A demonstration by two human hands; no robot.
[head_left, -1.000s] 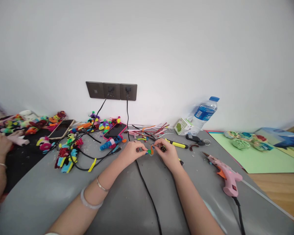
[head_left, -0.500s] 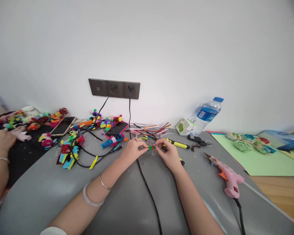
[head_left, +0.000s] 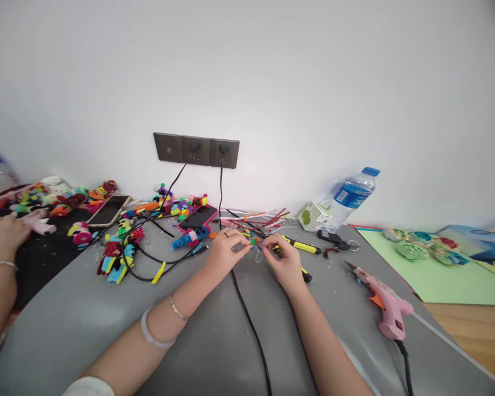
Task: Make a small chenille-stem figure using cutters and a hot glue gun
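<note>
Behind everything stands a white wall (head_left: pixel 272 82), and in front of it is a grey, smooth table (head_left: pixel 181 352), over which both my forearms reach. At the right lie light green paper sheets (head_left: pixel 449 286), with crumpled paper flowers (head_left: pixel 412 251) on them. At the left edge, another person's hand (head_left: pixel 2 236) is above a black mat (head_left: pixel 53 264), touching a pale pink soft piece.

A clear plastic bottle with blue label and cap (head_left: pixel 352 195) leans near the wall, and a pink glue gun (head_left: pixel 391 313) lies to the right of my arm. A black phone with a pink edge (head_left: pixel 198 218) lies beyond my left hand (head_left: pixel 226 254), among colourful fuzzy figures (head_left: pixel 117 256). A tool with yellow-and-black handle (head_left: pixel 305 246) is partly hidden behind my right hand (head_left: pixel 284 259). Thin fuzzy stems (head_left: pixel 272 220) are scattered just beyond my fingers.

The smallest is the green and orange fuzzy piece (head_left: pixel 254 241), between my two hands and above the table. My left thumb and finger pinch its one side; my right fingertips are closed on the other side.
</note>
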